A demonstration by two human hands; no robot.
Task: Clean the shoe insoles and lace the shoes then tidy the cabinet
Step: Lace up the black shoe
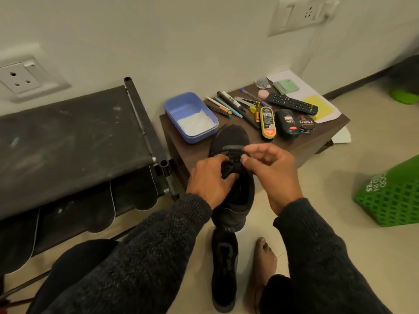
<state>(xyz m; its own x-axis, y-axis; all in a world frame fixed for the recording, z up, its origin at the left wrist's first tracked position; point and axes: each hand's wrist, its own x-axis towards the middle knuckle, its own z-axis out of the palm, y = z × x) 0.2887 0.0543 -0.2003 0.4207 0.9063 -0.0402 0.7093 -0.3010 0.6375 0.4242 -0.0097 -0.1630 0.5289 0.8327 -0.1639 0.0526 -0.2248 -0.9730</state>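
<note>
Black shoe (231, 177) held toe-first over the desk (195, 150) edge, left hand (209, 177) pinching what looks like the lace (229, 165), right hand (269, 166) pinching its other side, second shoe (224, 268) on the floor below, blue tub (174, 105) behind the held shoe

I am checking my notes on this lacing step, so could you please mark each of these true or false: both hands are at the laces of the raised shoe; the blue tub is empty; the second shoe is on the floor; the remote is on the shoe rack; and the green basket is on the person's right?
1. Both the left hand and the right hand work the laces of the raised black shoe. True.
2. The blue tub is empty. False: it holds white powder.
3. The second black shoe lies on the floor. True.
4. The remote lies on the shoe rack. False: it lies on the small brown table.
5. The green basket stands on the person's right. True.
</note>
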